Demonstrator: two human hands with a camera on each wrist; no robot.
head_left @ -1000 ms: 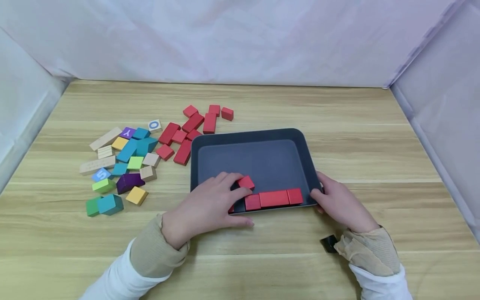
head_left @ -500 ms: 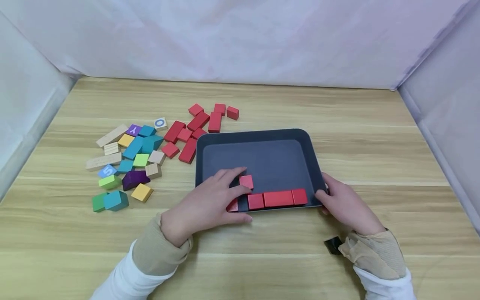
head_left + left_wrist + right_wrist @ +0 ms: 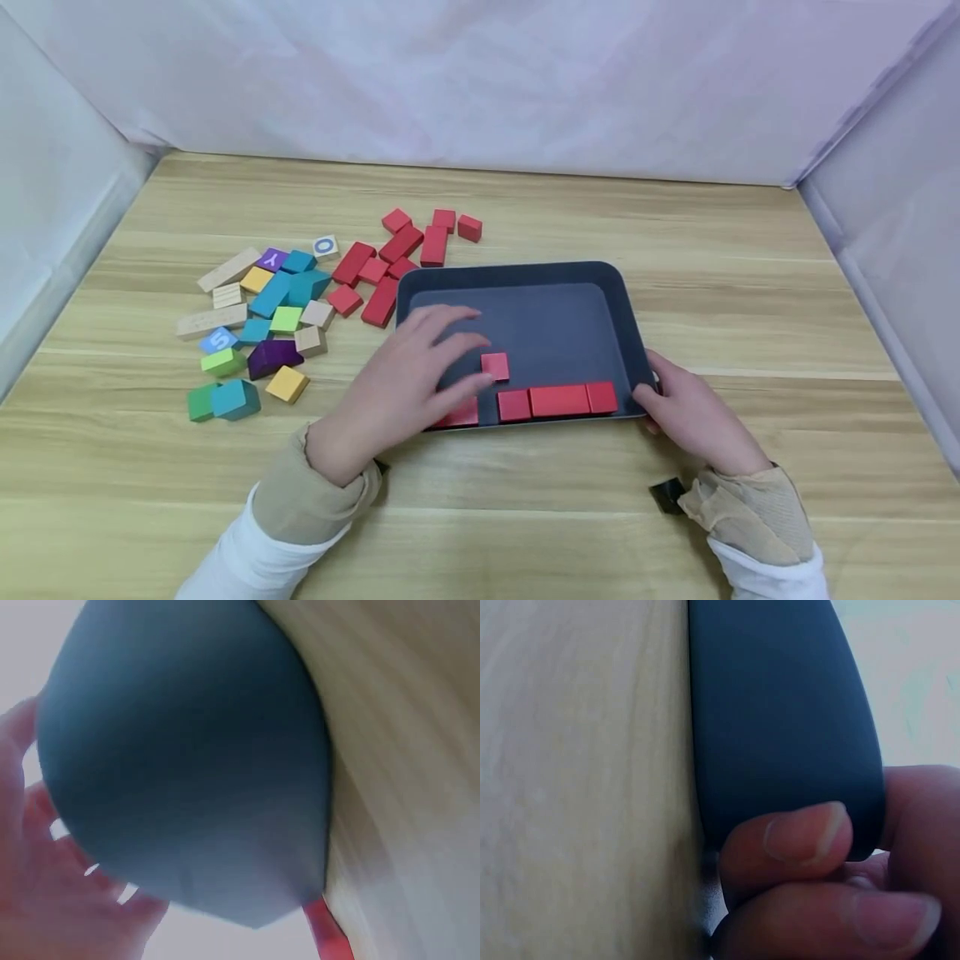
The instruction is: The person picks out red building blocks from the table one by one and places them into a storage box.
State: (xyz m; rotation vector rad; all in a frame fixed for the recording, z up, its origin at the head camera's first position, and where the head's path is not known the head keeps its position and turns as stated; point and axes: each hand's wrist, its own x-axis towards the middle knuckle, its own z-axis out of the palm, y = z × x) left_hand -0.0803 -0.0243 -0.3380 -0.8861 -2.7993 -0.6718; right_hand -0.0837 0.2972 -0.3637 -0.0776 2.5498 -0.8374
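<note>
A dark grey tray [image 3: 555, 321] lies on the wooden table. Along its near wall sit a small red block [image 3: 513, 406], a long red block [image 3: 559, 401] and another small red block [image 3: 602, 397]. Further left in that row is a red block [image 3: 461, 413] partly covered by my left hand [image 3: 397, 379]. That hand hovers over the tray's left part with its fingers spread, close to a lone red cube [image 3: 495, 367]. My right hand [image 3: 693, 417] grips the near right corner; in the right wrist view its fingers [image 3: 787, 844] curl against the tray's outer wall [image 3: 780, 712].
Several loose red blocks [image 3: 401, 243] lie behind and left of the tray. Further left is a group of blue, green, yellow, purple and plain wooden blocks [image 3: 212, 321]. White sheeting [image 3: 480, 83] borders the table at the back and sides.
The left hand's fingers have come off the small red cube and spread, and the hand has drawn back leftward. That cube now sits straighter. The right hand keeps its grip on the tray.
</note>
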